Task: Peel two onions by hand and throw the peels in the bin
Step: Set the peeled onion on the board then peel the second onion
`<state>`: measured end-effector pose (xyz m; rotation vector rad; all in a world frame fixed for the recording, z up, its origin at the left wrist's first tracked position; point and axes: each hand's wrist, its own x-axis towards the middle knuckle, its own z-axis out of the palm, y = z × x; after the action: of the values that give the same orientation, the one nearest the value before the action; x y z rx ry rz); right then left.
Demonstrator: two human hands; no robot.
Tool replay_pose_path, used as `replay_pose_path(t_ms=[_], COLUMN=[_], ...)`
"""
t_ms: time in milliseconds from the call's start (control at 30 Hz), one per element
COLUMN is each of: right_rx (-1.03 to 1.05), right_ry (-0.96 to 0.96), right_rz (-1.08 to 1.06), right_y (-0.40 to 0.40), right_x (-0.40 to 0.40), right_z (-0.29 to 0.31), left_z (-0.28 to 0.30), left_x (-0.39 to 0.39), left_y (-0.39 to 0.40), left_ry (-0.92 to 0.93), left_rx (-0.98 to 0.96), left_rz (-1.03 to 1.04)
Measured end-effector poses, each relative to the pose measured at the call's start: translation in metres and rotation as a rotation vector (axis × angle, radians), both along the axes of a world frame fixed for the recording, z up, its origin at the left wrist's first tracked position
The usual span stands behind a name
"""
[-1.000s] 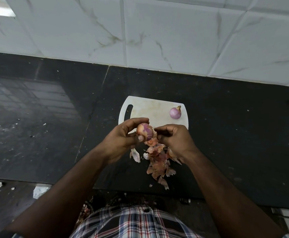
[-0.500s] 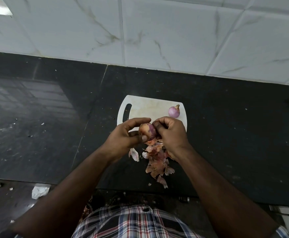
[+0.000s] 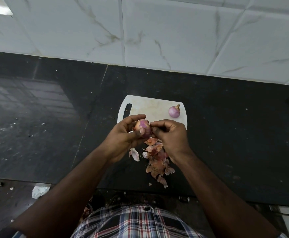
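cutting board point(image 3: 150, 107) partly hidden, onion point(image 3: 142, 128) half covered

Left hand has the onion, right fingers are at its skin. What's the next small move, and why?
Probably pull the right hand away to strip off another piece of skin. The onion in the left hand still shows tan skin on its left side, and the right fingertips pinch at its edge. The peels can wait on the counter.

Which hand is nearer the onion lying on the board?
Right. The right hand sits just below the loose onion; the left hand, holding the other onion, is farther left.
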<state>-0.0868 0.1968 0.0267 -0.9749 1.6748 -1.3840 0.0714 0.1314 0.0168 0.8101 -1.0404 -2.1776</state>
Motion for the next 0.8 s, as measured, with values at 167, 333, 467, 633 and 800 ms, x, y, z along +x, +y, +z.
replay_pose_path(t_ms=[167, 333, 467, 633, 800], right_rx=[0.041, 0.155, 0.139, 0.064, 0.094], right_ry=[0.244, 0.229, -0.032, -0.056, -0.056], right_rz=[0.008, 0.073, 0.185, 0.061, 0.011], right_y=[-0.001, 0.001, 0.002, 0.002, 0.001], right_x=[-0.007, -0.017, -0.018, -0.001, 0.003], right_z=[-0.006, -0.004, 0.004, 0.002, 0.003], left_z=[0.002, 0.004, 0.004, 0.003, 0.005], left_x=[0.003, 0.009, 0.009, 0.007, 0.002], left_y=[0.002, 0.000, -0.001, 0.002, 0.005], left_ry=[0.058, 0.067, 0.055, 0.101, 0.001], left_rx=[0.064, 0.089, 0.088, 0.104, 0.076], left_rz=[-0.009, -0.015, -0.013, -0.046, -0.008])
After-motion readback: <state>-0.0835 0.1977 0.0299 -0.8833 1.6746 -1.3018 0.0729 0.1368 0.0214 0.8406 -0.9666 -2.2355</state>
